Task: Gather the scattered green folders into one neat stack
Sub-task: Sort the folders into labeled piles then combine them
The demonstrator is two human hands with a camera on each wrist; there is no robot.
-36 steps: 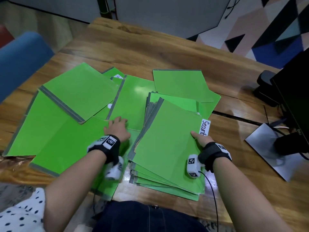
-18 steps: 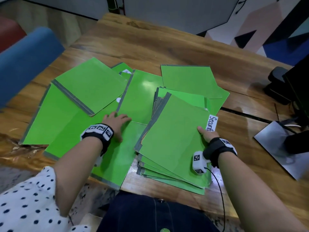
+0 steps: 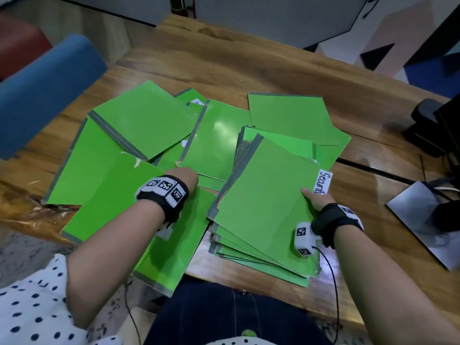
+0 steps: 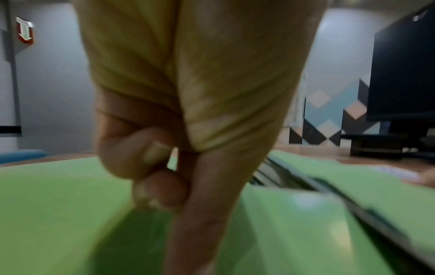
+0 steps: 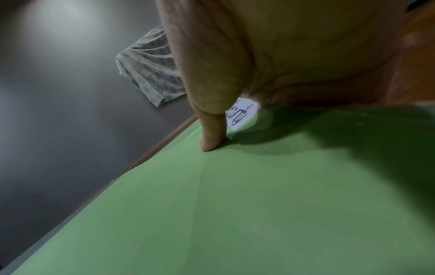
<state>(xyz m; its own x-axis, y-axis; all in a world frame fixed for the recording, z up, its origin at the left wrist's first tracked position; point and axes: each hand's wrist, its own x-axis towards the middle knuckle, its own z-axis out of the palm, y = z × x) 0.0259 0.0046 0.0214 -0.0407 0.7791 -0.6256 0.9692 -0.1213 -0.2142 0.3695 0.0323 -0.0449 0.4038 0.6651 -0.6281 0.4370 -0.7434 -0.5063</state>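
Several green folders [image 3: 142, 120] lie fanned and overlapping across the wooden table [image 3: 224, 58]. At the near right is a rough stack of folders [image 3: 263, 207] with a white "Security" tab [image 3: 322, 183] sticking out. My right hand [image 3: 315, 199] grips the stack's right edge: the thumb [image 5: 212, 137] presses on the top folder and the fingers are hidden beneath. My left hand [image 3: 184, 178] sits on a loose folder [image 3: 174, 245] left of the stack. Its fingers [image 4: 141, 158] are curled and its thumb [image 4: 200, 223] lies along the green sheet, seemingly pinching that folder's far edge.
A black monitor [image 3: 448, 125] on a silver base plate [image 3: 423, 220] stands at the right. A blue chair [image 3: 44, 90] and a red seat [image 3: 17, 41] are beyond the table's left edge. The loose folder and the stack overhang the near edge.
My left hand's fingers, spread flat on the loose folder before, have curled in. The right hand keeps its hold on the stack. The head view has shifted a little.
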